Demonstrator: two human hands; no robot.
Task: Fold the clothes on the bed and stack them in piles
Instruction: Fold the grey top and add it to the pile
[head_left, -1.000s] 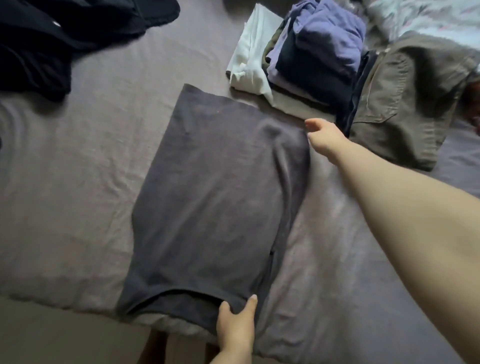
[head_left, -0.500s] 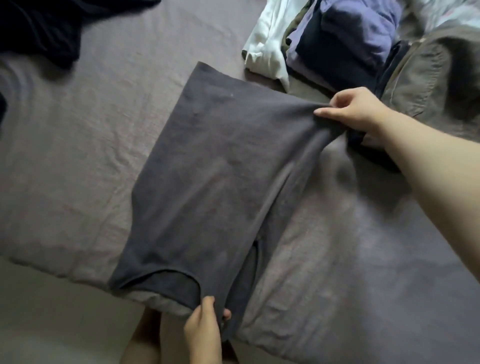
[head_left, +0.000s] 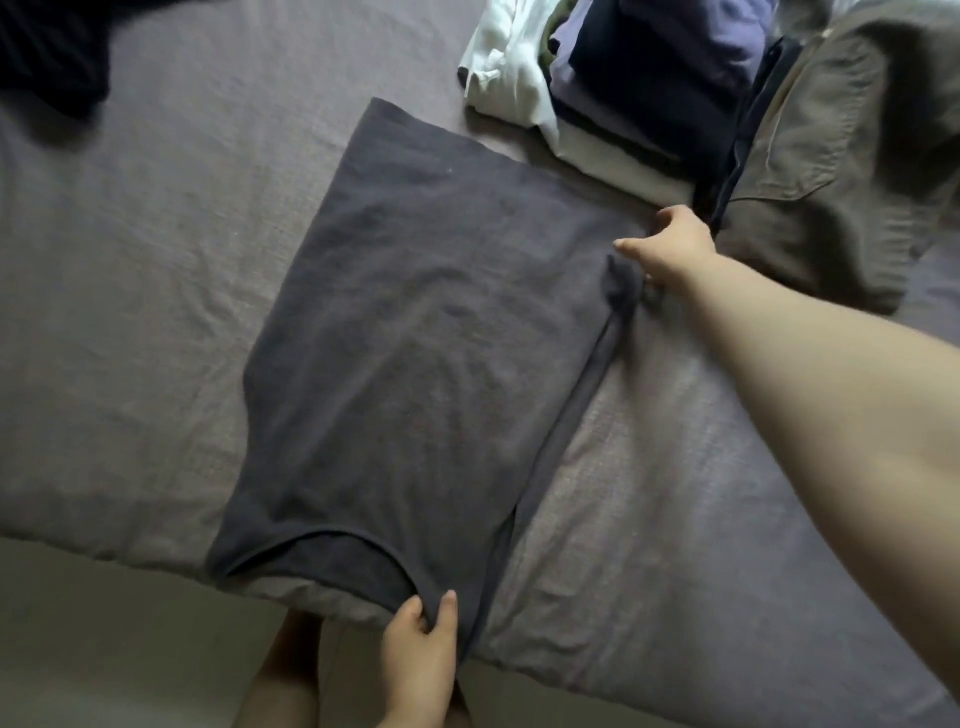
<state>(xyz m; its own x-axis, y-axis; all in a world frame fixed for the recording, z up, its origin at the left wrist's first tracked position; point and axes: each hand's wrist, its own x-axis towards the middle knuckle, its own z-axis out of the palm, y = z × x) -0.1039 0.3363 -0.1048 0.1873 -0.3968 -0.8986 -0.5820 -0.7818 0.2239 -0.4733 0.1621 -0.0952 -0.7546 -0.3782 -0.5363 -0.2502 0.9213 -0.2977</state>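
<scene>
A dark grey T-shirt (head_left: 415, 353) lies flat on the bed, its neckline at the near edge and its hem toward the far side. My left hand (head_left: 423, 660) pinches the shirt's near right corner beside the neckline. My right hand (head_left: 670, 249) grips the far right corner, where the cloth bunches under my fingers. The shirt's right side is folded over along a narrow strip. A pile of folded clothes (head_left: 613, 67) in white, purple and navy sits just beyond the shirt.
Olive-brown trousers (head_left: 831, 171) lie to the right of the pile. A heap of black clothes (head_left: 57, 52) sits at the far left. The grey bedsheet (head_left: 130, 270) ends at the near edge, with pale floor (head_left: 104, 649) below.
My right hand lifted the shirt's far right corner, then lowered it back onto the bed. My left hand kept hold of the near edge. The shirt now lies flatter.
</scene>
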